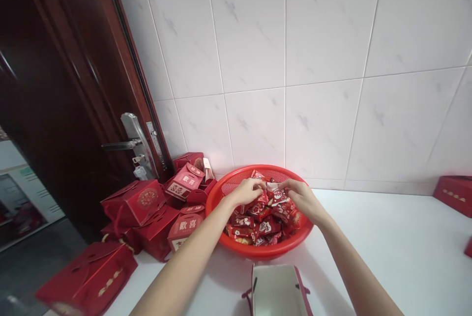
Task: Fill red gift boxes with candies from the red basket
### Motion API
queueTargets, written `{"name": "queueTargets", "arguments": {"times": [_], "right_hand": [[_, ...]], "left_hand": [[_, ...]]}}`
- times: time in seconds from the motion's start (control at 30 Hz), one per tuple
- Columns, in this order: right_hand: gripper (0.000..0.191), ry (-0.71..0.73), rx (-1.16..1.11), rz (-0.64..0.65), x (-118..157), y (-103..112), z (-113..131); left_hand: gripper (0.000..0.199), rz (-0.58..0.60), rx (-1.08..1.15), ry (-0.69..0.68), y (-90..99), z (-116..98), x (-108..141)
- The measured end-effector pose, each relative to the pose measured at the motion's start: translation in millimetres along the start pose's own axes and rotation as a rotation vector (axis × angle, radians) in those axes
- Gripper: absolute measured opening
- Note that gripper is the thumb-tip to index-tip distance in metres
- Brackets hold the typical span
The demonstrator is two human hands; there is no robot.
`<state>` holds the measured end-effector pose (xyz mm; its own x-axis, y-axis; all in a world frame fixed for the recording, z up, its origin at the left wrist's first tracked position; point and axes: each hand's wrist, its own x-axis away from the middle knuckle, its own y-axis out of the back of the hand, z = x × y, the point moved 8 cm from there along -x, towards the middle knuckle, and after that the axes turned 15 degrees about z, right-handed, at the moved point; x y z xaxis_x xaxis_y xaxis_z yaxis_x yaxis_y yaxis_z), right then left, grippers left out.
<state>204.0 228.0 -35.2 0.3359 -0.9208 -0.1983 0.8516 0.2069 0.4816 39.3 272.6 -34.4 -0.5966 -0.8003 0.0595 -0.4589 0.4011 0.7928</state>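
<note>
A red plastic basket (217, 198) with a perforated wall holds many wrapped candies (269, 225), mostly in red wrappers with white print. Both hands are over it. On its left side, my left hand (250, 191) has its fingers curled closed around a red candy packet. My right hand (303, 200) reaches in from the right, thumb and fingers pinched at a white-and-red candy packet (277, 195). The fingertips are partly hidden among the wrappers. In front of the basket, close to me, stands an open gift box (280, 289) with a pale inside and dark red cord at its sides.
Several red gift boxes (138, 203) are piled on the left of the white table (354, 237). Another red box (455, 194) stands at the far right. A tiled wall (254, 129) rises behind. To the left is a dark wooden door with a metal handle (134, 144).
</note>
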Motion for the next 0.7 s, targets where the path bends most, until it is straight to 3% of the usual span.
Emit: {"name": "queueTargets", "arguments": {"times": [0.17,0.3,0.57,0.7], "right_hand": [[0.012,0.020,-0.076,0.011,0.2,-1.4,0.3],[0.009,0.026,-0.129,0.028,-1.3,-4.3,-4.8],[0.038,-0.040,-0.080,0.000,1.6,-0.8,-2.5],[0.046,-0.102,-0.070,-0.014,2.7,0.2,-1.2]], "left_hand": [[0.034,-0.023,0.037,-0.028,0.0,3.1,-3.8],[0.033,-0.050,0.062,-0.050,1.1,6.2,-5.7],[0.031,-0.176,0.114,-0.158,9.7,7.2,-6.6],[0.029,-0.168,0.106,-0.160,9.1,5.9,-7.7]]}}
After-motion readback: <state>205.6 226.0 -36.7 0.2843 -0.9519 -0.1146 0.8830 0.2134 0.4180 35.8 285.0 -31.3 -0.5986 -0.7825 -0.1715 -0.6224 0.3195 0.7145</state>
